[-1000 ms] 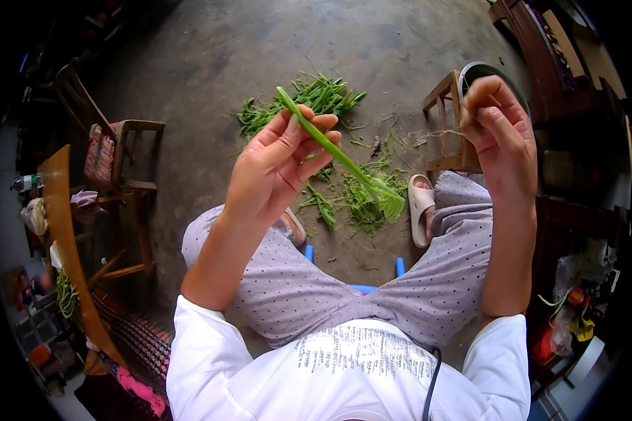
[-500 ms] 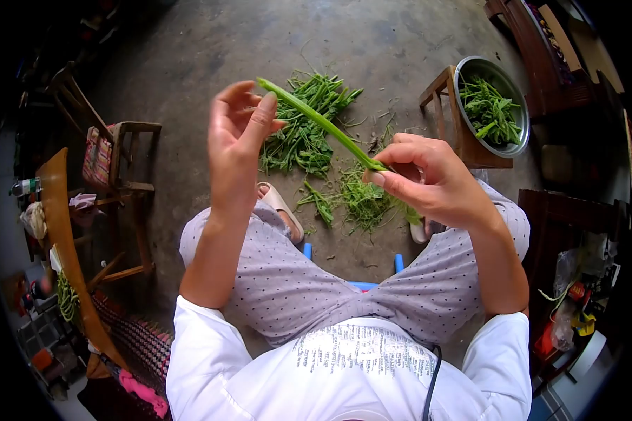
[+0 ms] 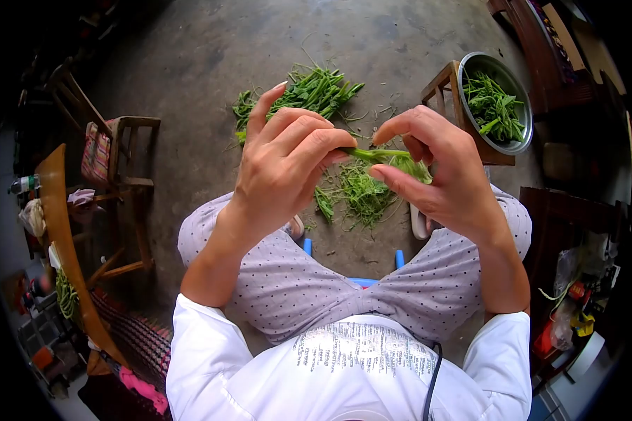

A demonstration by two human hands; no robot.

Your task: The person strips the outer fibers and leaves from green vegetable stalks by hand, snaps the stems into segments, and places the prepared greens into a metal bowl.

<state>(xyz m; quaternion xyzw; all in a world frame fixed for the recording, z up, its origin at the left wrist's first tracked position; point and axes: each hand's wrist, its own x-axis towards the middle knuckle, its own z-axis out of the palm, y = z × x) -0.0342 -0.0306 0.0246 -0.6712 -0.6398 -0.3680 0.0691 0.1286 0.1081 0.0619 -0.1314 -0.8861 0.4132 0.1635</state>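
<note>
In front of my knees, my left hand (image 3: pixel 288 158) has its thumb and fingers closed on a green vegetable stem (image 3: pixel 372 153). Most of the stem is hidden beneath that hand, and its jointed end sticks out to the right. Around this end my right hand (image 3: pixel 439 165) is curved, thumb and forefinger apart, without visibly pinching it. A heap of leafy green stems (image 3: pixel 323 91) lies on the floor beyond my left hand. Below both hands sits a looser pile of thin tendrils and trimmings (image 3: pixel 367 193), partly hidden by my right fingers.
At the right a metal basin (image 3: pixel 525 133) of green stems stands on a wooden stool (image 3: pixel 439 88). A wooden chair (image 3: pixel 123 151) and a wooden table edge (image 3: pixel 67 231) are to the left. Scraps dot the concrete floor (image 3: pixel 393 42).
My left hand has come right and down along the stem, closing on it near the jointed end. My right thumb and forefinger have spread apart from that end.
</note>
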